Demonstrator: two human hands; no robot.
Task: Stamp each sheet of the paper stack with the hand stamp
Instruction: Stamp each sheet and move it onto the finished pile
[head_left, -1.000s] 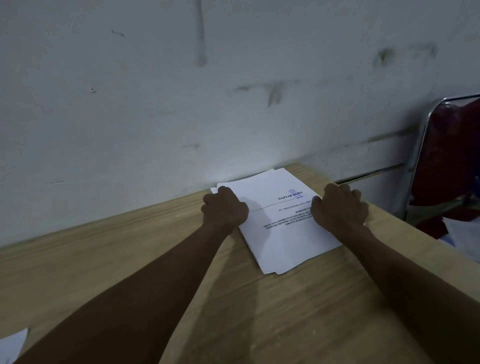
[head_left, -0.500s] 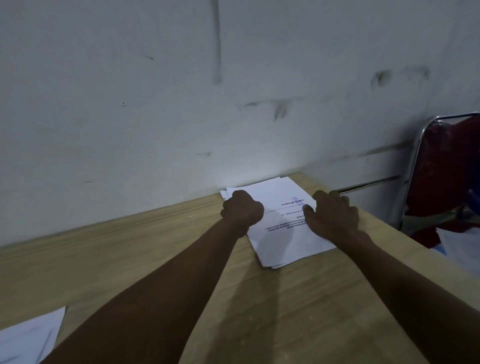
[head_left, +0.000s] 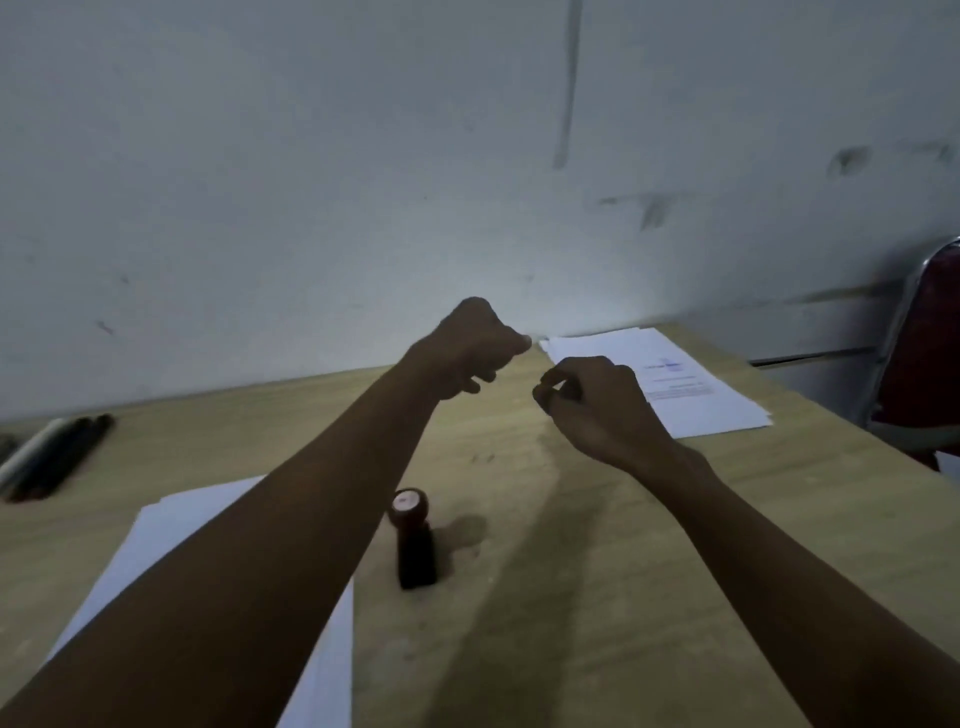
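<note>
Hovering above the wooden table (head_left: 597, 597), the left hand (head_left: 470, 345) and right hand (head_left: 597, 402) were loosely curled, holding nothing. The hand stamp (head_left: 413, 540) stood upright between the forearms; the printed paper stack (head_left: 691, 384) lay beyond the right hand.
</note>
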